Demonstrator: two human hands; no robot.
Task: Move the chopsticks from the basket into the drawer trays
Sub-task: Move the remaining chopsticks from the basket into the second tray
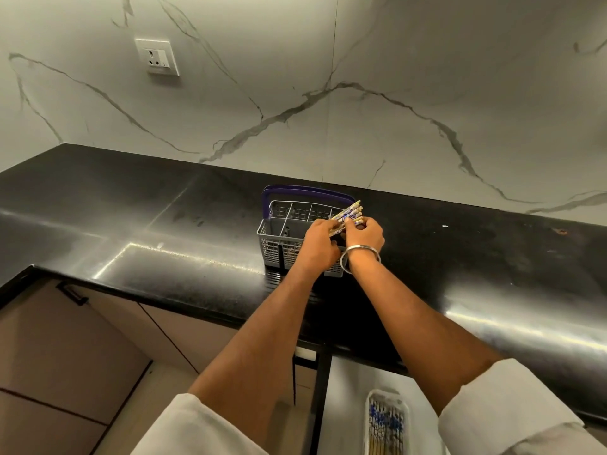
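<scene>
Head view: a grey plastic basket (pixel 282 239) of open lattice walls, divided into compartments and fitted with a purple hoop handle (pixel 307 193), stands on a polished black stone counter (pixel 131 224) that shows streaks of glare. Behind it rises a white marble-patterned wall (pixel 361 77) with grey veins and a white socket plate (pixel 157 56). Both hands meet over the right end of the basket. The left hand (pixel 320 243) has its fingers curled round a bundle of chopsticks (pixel 348 214); the right hand (pixel 364 233), a plain metal bangle (pixel 359 257) on its wrist, pinches the same bundle from the other side. The chopsticks are slim pale sticks with blue patterning; their long axis runs diagonally, visible ends pointing up and to the right, away from the person. Their lower parts are hidden behind the hands, so their number cannot be told. The basket's right compartments are masked by the wrists. At the bottom edge, a narrow white tray (pixel 387 421) holding more patterned chopsticks lies in an open drawer (pixel 345 389), cut off by the frame. White sleeves (pixel 512 402) cover the upper forearms.
</scene>
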